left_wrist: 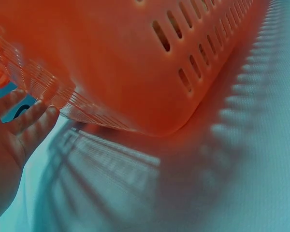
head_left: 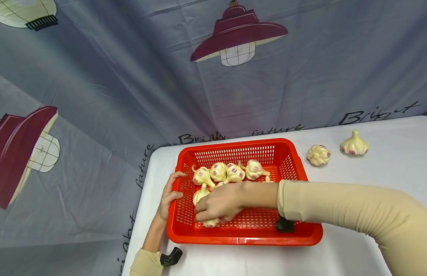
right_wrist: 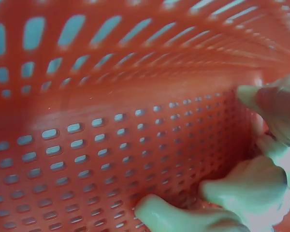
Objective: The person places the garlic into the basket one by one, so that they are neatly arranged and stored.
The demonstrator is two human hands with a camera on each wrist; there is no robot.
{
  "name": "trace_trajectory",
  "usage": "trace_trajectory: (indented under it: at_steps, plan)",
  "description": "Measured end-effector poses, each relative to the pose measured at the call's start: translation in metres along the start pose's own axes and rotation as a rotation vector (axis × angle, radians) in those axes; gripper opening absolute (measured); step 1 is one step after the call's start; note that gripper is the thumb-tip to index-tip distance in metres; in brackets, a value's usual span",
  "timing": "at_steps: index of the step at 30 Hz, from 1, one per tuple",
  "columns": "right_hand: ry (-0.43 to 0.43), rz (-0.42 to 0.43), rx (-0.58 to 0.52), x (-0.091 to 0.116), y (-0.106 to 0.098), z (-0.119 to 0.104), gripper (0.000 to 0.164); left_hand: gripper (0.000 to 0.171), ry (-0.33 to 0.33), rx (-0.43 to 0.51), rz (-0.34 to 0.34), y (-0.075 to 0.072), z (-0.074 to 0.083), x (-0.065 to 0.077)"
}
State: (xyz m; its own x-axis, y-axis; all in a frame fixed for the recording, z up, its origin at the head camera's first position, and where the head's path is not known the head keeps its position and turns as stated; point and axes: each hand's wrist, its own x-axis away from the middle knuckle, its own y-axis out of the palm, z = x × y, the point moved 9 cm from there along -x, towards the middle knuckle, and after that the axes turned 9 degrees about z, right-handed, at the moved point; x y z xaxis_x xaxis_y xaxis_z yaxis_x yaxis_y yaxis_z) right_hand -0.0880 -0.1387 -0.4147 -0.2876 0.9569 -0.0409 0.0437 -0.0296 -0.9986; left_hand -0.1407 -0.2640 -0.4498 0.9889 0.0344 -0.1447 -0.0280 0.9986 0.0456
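A red plastic basket (head_left: 246, 240) with perforated walls stands on the white-covered table. My left hand (head_left: 170, 195) holds its left rim, thumb and forefinger at the edge; in the left wrist view the other fingers (left_wrist: 36, 123) lie against the outer wall. Inside the basket, my right hand (head_left: 218, 203) reaches down with fingers curled over a garlic bulb (head_left: 211, 222) near the front left. Another garlic bulb (head_left: 200, 193) sits right beside those fingers. Several more garlic bulbs (head_left: 235, 173) lie along the back of the basket, partly hidden by the right forearm.
Two garlic bulbs, one on its side (head_left: 318, 155) and one upright (head_left: 354, 145), lie on the table (head_left: 399, 168) right of the basket. A grey curtain (head_left: 148, 76) printed with lamps hangs behind and to the left. Black wrist cameras (head_left: 171, 257) sit at both cuffs.
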Motion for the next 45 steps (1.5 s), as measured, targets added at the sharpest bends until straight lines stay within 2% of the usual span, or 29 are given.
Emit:
trace_trajectory:
  at_steps: [4,9,15,18,24,28,33,39,45]
  plan:
    - [-0.057,-0.059,0.128,-0.009,0.007,-0.005,0.049,0.059,0.008,-0.005,0.001,0.000,0.001,0.000]
    - [-0.081,-0.070,0.229,-0.018,0.009,-0.006,0.053,0.058,0.005,0.014,-0.009,0.002,0.001,0.000]
    - [-0.076,-0.066,0.199,-0.018,0.006,-0.007,0.067,0.058,0.012,0.013,-0.006,0.003,0.003,-0.001]
    - [-0.073,-0.060,0.187,-0.018,0.003,-0.007,0.068,0.058,0.014,0.013,-0.004,0.003,0.005,-0.002]
    - [-0.062,-0.011,0.170,-0.019,-0.007,-0.009,0.058,0.058,0.014,0.016,-0.005,0.003,0.005,-0.002]
    - [-0.026,0.072,0.152,-0.018,-0.018,-0.006,0.049,0.058,0.021,0.026,-0.015,0.004,0.005,-0.003]
    - [0.053,0.145,0.148,-0.009,-0.039,0.002,0.048,0.057,0.039,0.036,-0.030,0.006,0.007,-0.003]
    - [0.244,0.225,0.112,0.016,-0.069,0.023,0.058,0.057,0.043,0.023,-0.028,0.005,0.007,-0.003]
    - [0.498,0.173,0.050,0.053,-0.077,0.053,0.077,0.057,0.028,0.018,-0.021,0.002,0.004,0.001]
